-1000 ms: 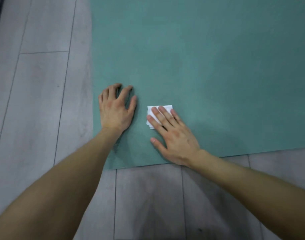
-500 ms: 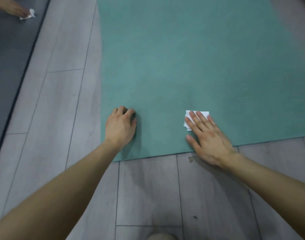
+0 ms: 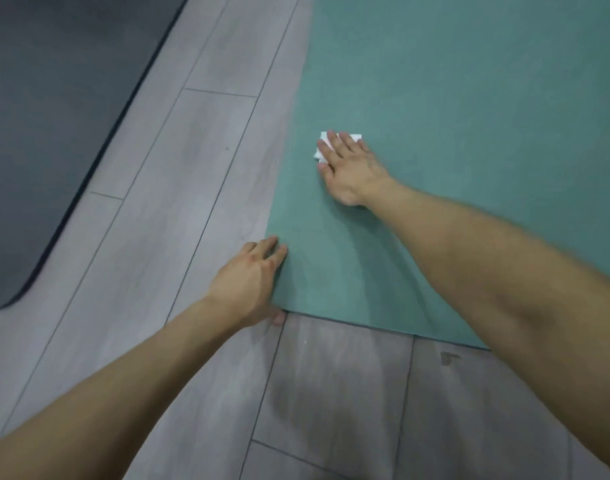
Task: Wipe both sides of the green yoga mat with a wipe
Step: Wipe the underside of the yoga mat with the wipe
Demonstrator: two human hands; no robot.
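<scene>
Two hands: both bare and both down low, with the forearms reaching in from the near side.
Right hand (image 3: 348, 171): palm down, fingers straight and close together, pressing flat on the wipe with nothing curled round it.
One wipe: a small white folded wipe (image 3: 318, 153) is pinned under the right fingers. Its corners show past the fingertips and beside the index finger.
Wipe's place: on the upper face of the green mat, near the mat's left long edge and back from its near end.
Left hand (image 3: 248, 285): spread over the mat's near-left corner, fingers loosely extended with their tips on the green surface. The thumb tip shows at the mat's near edge; I cannot tell if it is tucked under.
One green mat: a teal-green yoga mat (image 3: 470, 98) lies flat and runs out of view to the right and far side.
Floor: pale grey wood-look planks (image 3: 192, 202) lie under both mats.
One dark mat: a dark grey mat with a rounded corner (image 3: 54, 116) lies at far left, apart from the green one across a strip of floor.
</scene>
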